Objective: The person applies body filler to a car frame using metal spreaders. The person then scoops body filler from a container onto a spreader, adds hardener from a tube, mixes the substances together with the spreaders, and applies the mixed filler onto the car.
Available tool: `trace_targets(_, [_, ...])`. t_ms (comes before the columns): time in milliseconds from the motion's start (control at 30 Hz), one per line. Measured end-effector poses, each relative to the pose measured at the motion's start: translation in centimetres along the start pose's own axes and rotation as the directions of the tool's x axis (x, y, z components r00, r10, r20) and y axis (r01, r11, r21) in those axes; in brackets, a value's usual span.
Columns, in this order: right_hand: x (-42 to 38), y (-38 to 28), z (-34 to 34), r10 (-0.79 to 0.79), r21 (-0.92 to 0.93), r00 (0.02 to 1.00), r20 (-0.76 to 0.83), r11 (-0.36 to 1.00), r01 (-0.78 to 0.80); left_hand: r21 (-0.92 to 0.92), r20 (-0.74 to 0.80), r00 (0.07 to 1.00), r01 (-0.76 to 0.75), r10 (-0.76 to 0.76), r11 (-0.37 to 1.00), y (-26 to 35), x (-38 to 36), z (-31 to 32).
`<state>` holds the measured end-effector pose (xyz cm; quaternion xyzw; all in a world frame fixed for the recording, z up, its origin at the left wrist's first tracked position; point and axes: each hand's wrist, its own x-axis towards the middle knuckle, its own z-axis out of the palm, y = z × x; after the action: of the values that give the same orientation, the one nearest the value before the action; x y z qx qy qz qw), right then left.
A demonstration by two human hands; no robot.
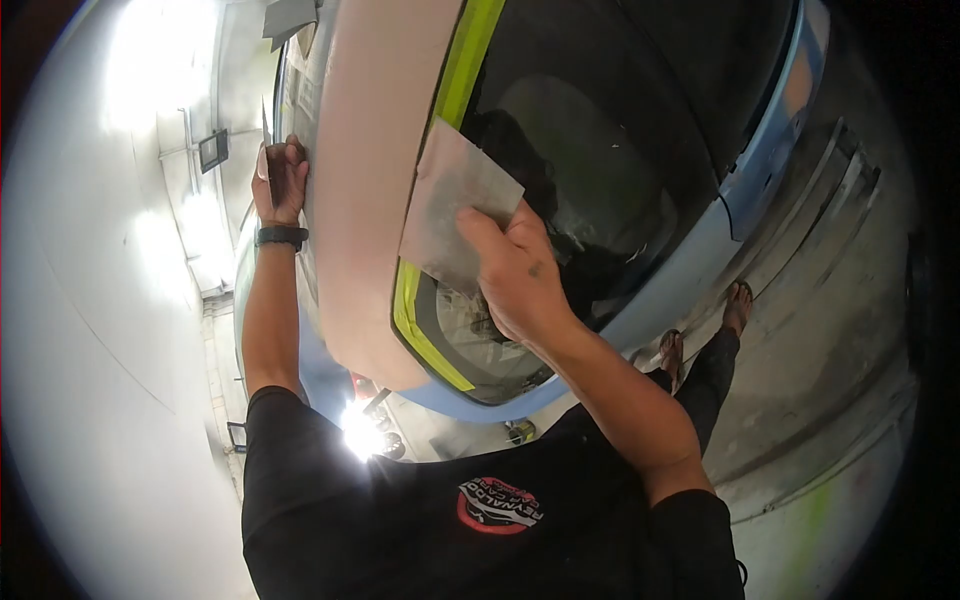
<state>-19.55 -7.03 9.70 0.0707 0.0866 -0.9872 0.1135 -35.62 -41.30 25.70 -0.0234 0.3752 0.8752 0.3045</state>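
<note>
My right hand (520, 265) grips a grey, roughly square sheet (460, 205), thumb on its face and the other fingers mostly hidden behind. The sheet lies across yellow-green tape (468, 60) that runs between a pinkish-beige body panel (375, 150) and the dark glass (600, 130) of a vehicle. My left hand (282, 180), with a dark band at the wrist, is raised beside the panel's left edge. Its fingers are bent around a thin dark sheet (270, 165), seen nearly edge-on.
Blue bodywork (660, 270) borders the glass. A bright lamp (363, 432) shines low behind the vehicle. Bare feet (738, 308) and dark trousers show on the grey floor (790, 400). A pale wall (90, 300) with lights stands left.
</note>
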Motion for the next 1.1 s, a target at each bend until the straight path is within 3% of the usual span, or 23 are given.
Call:
trace_targets(200, [0.3, -0.1, -0.2, -0.016, -0.113, 0.999, 0.028, 0.993, 0.02, 0.031, -0.049, 0.998, -0.031, 0.032, 0.999, 1.1, -0.4, -0.8])
trace_targets(367, [0.2, -0.4, -0.6, -0.02, -0.159, 0.998, 0.053, 0.987, 0.028, 0.059, 0.011, 1.0, -0.001, 0.0, 0.998, 0.5, -0.3, -0.2])
trace_targets(567, [-1.1, -1.1, -4.0, 0.216, -0.195, 0.976, 0.013, 0.958, -0.209, 0.224, -0.025, 0.995, -0.085, 0.093, 0.971, 1.5, -0.8, -1.3])
trace_targets(700, [-1.0, -1.2, -6.8, 0.284, -0.037, 0.953, 0.103, 0.959, -0.281, 0.462, -0.165, 0.956, -0.141, 0.241, 0.876, 1.4, -1.4, -0.7])
trace_targets(767, [-0.7, -1.3, -7.4, 0.256, 0.059, 0.956, 0.144, 0.962, -0.267, 0.439, -0.233, 0.936, -0.14, 0.263, 0.887, 1.2, -1.2, -0.4])
trace_targets(833, [0.0, -1.3, -7.1, 0.244, 0.028, 0.954, 0.175, 0.967, -0.252, 0.25, -0.294, 0.933, -0.134, 0.207, 0.959, 0.2, -0.6, 0.4])
trace_targets(867, [0.3, -1.4, -6.7, 0.237, 0.01, 0.953, 0.188, 0.97, -0.243, 0.57, -0.334, 0.866, -0.128, 0.371, 0.811, -0.8, -0.4, 0.9])
trace_targets(900, [0.7, -1.8, -6.1, 0.193, 0.03, 0.959, 0.21, 0.979, -0.203, 0.819, -0.306, 0.789, -0.068, 0.533, 0.57, -2.0, -0.4, 1.5])
trace_targets(933, [1.2, -2.4, -5.3, 0.147, 0.048, 0.962, 0.231, 0.986, -0.162, 0.95, -0.214, 0.766, 0.019, 0.606, 0.312, -1.7, -0.5, 1.2])
trace_targets(967, [1.8, -2.9, -4.7, 0.101, 0.065, 0.962, 0.253, 0.991, -0.121, 0.991, -0.12, 0.732, 0.131, 0.67, 0.034, -1.5, -0.7, 1.0])
trace_targets(1000, [2.2, -3.3, -4.4, 0.093, 0.073, 0.96, 0.264, 0.991, -0.116, 0.955, -0.031, 0.759, 0.214, 0.651, -0.205, 0.4, -1.6, -0.4])
trace_targets(1067, [3.1, -4.0, -3.8, 0.071, 0.081, 0.954, 0.291, 0.992, -0.099, 0.846, -0.032, 0.819, 0.327, 0.572, -0.421, 4.1, -3.0, -2.0])
trace_targets(1100, [3.4, -4.1, -3.6, 0.06, 0.036, 0.958, 0.28, 0.997, -0.073, 0.828, -0.119, 0.84, 0.378, 0.529, -0.413, 5.4, -3.2, -1.7])
